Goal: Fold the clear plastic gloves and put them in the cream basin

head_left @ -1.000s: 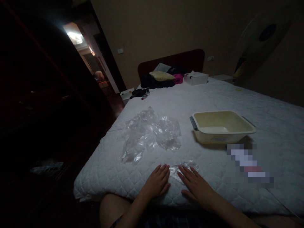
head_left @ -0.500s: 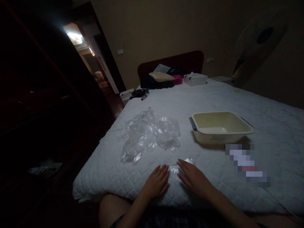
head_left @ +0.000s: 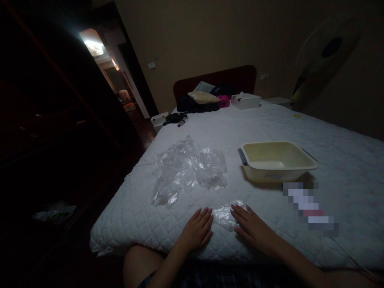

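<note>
A clear plastic bag (head_left: 223,215) lies flattened on the white quilted bed cover near its front edge. My right hand (head_left: 253,228) rests flat over the bag's right end, fingers stretched out. At the bag's left end lies my left hand (head_left: 198,228), palm down with its fingers extended; whether it touches the bag's edge I cannot tell. Beyond my hands, a crumpled heap of clear plastic bags (head_left: 189,170) spreads across the cover.
A cream plastic basin (head_left: 279,174) with grey handles stands at the right. In front of it lies a blurred-out object (head_left: 310,208) with a cable. Farther back are a white box (head_left: 246,101), a pillow (head_left: 204,97) and dark clothing. A fan (head_left: 331,48) stands at the far right.
My right hand has slid to the right along the small plastic bag, so more of the bag shows. My left hand has stayed almost in place.
</note>
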Demonstrator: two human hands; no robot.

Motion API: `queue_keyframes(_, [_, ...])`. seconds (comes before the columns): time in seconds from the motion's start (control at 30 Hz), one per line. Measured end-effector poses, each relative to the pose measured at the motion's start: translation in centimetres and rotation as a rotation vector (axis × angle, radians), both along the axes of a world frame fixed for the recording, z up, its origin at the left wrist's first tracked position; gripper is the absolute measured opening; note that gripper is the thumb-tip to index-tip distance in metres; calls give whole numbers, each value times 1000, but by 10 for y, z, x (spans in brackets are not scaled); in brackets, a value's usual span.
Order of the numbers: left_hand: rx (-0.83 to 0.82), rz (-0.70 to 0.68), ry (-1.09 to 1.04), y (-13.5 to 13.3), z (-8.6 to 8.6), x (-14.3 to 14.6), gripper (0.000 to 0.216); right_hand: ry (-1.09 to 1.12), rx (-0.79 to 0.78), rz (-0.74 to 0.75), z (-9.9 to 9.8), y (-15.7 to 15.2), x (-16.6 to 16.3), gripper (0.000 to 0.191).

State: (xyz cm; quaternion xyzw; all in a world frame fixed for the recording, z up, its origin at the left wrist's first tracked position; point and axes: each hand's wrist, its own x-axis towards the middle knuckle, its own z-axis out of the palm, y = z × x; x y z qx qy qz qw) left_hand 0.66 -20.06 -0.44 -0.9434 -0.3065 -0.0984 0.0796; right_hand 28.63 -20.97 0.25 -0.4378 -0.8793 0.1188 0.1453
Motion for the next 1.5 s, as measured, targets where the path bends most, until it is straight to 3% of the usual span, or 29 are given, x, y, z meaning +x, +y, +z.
queue_keyframes(0.23, [4,0,17,1,0,-1,49,51,-4,-47,-7,-1,11,47])
queue_keyframes(0.43, [6,14,3,0,1,0,45,288,33,-296,0,11,33,36])
queue_keyframes(0.57, [0,13,7,0,5,1,45,452,-107,-419,8,30,37,37])
queue_keyframes(0.8, [23,22,16,5,10,0,44,520,-309,-438,-2,51,27,35])
queue_keyframes(1.2, [78,74,-240,5,3,7,25,303,-72,-364,-7,36,14,32])
queue_keyframes(1.5, [-40,232,-576,6,4,20,16,126,61,-393,-12,33,4,27])
